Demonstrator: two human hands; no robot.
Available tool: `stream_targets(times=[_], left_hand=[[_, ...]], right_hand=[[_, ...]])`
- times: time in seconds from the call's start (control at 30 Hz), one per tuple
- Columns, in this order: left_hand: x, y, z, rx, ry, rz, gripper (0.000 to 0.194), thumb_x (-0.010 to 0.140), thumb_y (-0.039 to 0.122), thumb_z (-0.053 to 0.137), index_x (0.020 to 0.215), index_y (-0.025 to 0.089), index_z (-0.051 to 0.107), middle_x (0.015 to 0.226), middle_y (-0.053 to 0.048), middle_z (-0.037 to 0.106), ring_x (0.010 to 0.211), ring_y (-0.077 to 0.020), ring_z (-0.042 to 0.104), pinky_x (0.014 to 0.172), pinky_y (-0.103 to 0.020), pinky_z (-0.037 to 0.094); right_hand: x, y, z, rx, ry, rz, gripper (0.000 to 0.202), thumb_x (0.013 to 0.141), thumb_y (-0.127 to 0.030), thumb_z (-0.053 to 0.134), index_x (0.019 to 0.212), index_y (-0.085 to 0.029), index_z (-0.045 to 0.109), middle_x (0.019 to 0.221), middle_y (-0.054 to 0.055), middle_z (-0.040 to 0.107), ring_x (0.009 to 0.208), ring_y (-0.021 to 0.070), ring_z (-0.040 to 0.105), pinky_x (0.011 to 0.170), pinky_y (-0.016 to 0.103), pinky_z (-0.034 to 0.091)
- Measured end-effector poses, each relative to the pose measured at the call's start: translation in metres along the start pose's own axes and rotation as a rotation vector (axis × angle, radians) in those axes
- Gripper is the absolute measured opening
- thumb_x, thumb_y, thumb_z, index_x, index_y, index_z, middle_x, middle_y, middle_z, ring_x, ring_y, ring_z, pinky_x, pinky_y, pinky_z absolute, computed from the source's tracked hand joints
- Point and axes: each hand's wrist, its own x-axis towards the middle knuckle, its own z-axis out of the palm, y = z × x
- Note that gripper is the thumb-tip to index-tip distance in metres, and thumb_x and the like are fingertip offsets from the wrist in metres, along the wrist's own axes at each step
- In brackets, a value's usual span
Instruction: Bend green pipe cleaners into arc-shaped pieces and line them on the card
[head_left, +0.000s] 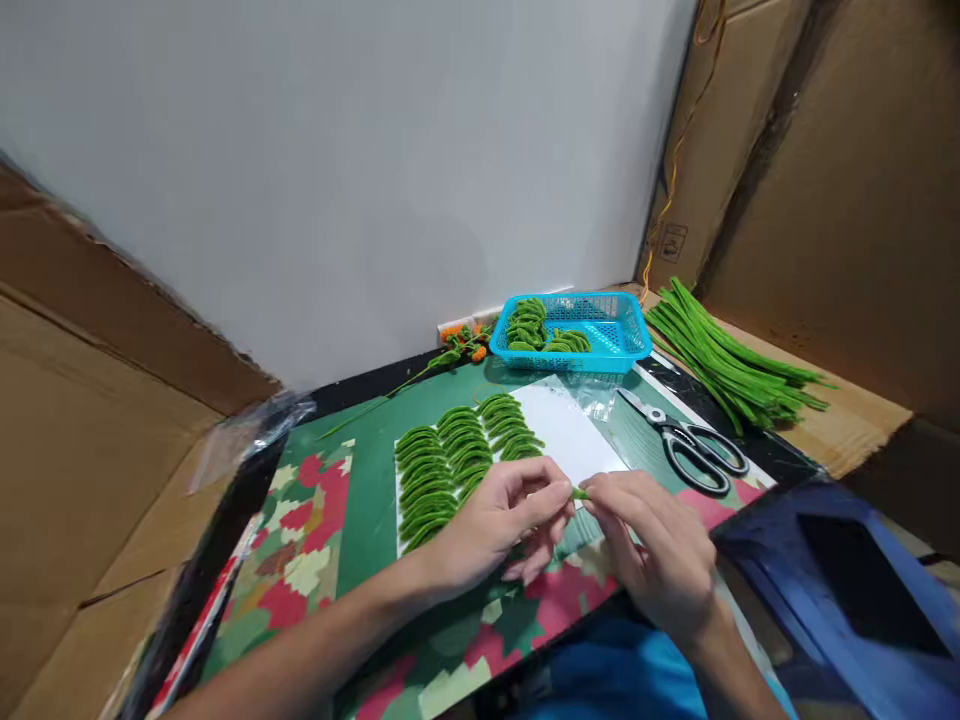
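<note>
Between the fingertips of both hands is a short green fuzzy stem (578, 493), like a piece of pipe cleaner, mostly hidden by the fingers. My left hand (517, 510) pinches one end with thumb and forefinger, its other fingers curled loosely. My right hand (651, 535) pinches the other end from the right. Just beyond my left hand, curved green fuzzy pieces (424, 475) lie in three neat columns on a white sheet (555, 420). The sheet's right part shows bare white.
A blue plastic basket (622, 362) at the back holds more curved green pieces. Scissors (686, 440) lie to the right, near a bundle of long green stems (727, 360). Orange flowers (478, 352) on a green stem rest beside the basket. Cardboard walls (847, 190) flank the table.
</note>
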Motion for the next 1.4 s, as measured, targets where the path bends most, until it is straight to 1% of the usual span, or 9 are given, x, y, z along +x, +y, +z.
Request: stream_targets(times=[0.3, 0.5, 0.67, 0.83, 1.0, 1.07, 1.13, 1.23, 1.4], left_hand=[[-0.001, -0.002, -0.001, 0.010, 0.091, -0.026, 0.029, 0.094, 0.040, 0.079, 0.093, 0.013, 0.067, 0.079, 0.000, 0.066, 0.043, -0.0035, 0.054, 0.035, -0.013, 0.037], [-0.002, -0.004, -0.001, 0.063, 0.109, 0.000, 0.033, 0.091, 0.042, 0.082, 0.092, 0.014, 0.064, 0.072, 0.002, 0.064, 0.041, -0.0045, 0.053, 0.035, -0.013, 0.037], [-0.013, 0.000, 0.000, 0.372, 0.130, 0.099, 0.026, 0.099, 0.041, 0.071, 0.098, 0.017, 0.063, 0.057, 0.005, 0.056, 0.041, -0.0093, 0.056, 0.039, -0.016, 0.040], [-0.018, 0.008, -0.004, 1.011, 0.140, 0.659, 0.008, 0.100, 0.014, 0.062, 0.095, 0.016, 0.067, 0.078, -0.003, 0.066, 0.065, -0.0115, 0.062, 0.059, -0.022, 0.048], [-0.013, 0.002, -0.018, 1.571, 0.012, 1.215, 0.025, 0.097, 0.001, 0.046, 0.114, 0.007, 0.065, 0.068, -0.003, 0.059, 0.054, -0.0150, 0.050, 0.047, -0.030, 0.035], [-0.012, 0.000, -0.020, 1.637, 0.014, 1.305, 0.028, 0.098, 0.002, 0.045, 0.118, 0.004, 0.064, 0.066, -0.004, 0.059, 0.053, -0.0158, 0.050, 0.046, -0.031, 0.036], [-0.012, 0.001, -0.019, 1.571, 0.081, 1.206, 0.027, 0.100, 0.002, 0.046, 0.118, 0.008, 0.065, 0.071, -0.004, 0.063, 0.058, -0.0149, 0.056, 0.050, -0.028, 0.041], [-0.014, 0.005, -0.012, 1.328, 0.178, 0.812, 0.019, 0.105, 0.011, 0.052, 0.113, 0.017, 0.067, 0.084, -0.004, 0.069, 0.068, -0.0123, 0.063, 0.062, -0.023, 0.048], [-0.010, 0.003, -0.006, 0.684, 0.217, 0.113, 0.034, 0.109, 0.048, 0.053, 0.094, 0.018, 0.063, 0.066, 0.004, 0.056, 0.052, -0.0083, 0.055, 0.049, -0.018, 0.040]], right_hand=[[-0.004, 0.005, 0.001, 0.036, -0.066, 0.010, 0.030, 0.095, 0.005, 0.060, 0.116, -0.015, 0.069, 0.097, 0.011, 0.078, 0.084, 0.0189, 0.075, 0.075, 0.028, 0.058], [-0.003, 0.006, 0.003, 0.016, -0.085, -0.025, 0.027, 0.097, 0.002, 0.058, 0.115, -0.016, 0.067, 0.092, 0.010, 0.077, 0.078, 0.0184, 0.073, 0.071, 0.028, 0.054], [0.001, -0.005, 0.004, 0.211, -0.136, 0.186, 0.013, 0.103, -0.010, 0.053, 0.104, -0.019, 0.062, 0.082, 0.004, 0.069, 0.065, 0.0146, 0.064, 0.062, 0.027, 0.046], [0.005, -0.014, 0.004, 0.572, -0.255, 0.653, 0.025, 0.108, -0.036, 0.056, 0.090, -0.021, 0.064, 0.074, 0.000, 0.062, 0.063, 0.0126, 0.059, 0.057, 0.024, 0.043], [0.006, -0.015, 0.019, 0.905, -0.217, 0.948, 0.035, 0.102, -0.050, 0.066, 0.087, -0.019, 0.062, 0.066, -0.004, 0.055, 0.051, 0.0074, 0.044, 0.048, 0.021, 0.033], [0.007, -0.014, 0.024, 0.990, -0.199, 0.993, 0.038, 0.101, -0.053, 0.067, 0.086, -0.019, 0.060, 0.065, -0.004, 0.055, 0.046, 0.0055, 0.038, 0.045, 0.021, 0.029], [0.008, -0.012, 0.025, 0.973, -0.186, 0.993, 0.039, 0.101, -0.054, 0.066, 0.086, -0.019, 0.060, 0.067, -0.003, 0.058, 0.046, 0.0058, 0.039, 0.045, 0.021, 0.030], [0.007, -0.008, 0.021, 0.723, -0.157, 0.874, 0.031, 0.107, -0.045, 0.060, 0.090, -0.020, 0.063, 0.074, -0.001, 0.061, 0.058, 0.0091, 0.050, 0.053, 0.021, 0.037], [0.002, 0.001, 0.019, 0.180, -0.103, 0.295, 0.017, 0.108, -0.014, 0.049, 0.103, -0.021, 0.064, 0.082, 0.001, 0.064, 0.067, 0.0122, 0.056, 0.063, 0.023, 0.042]])
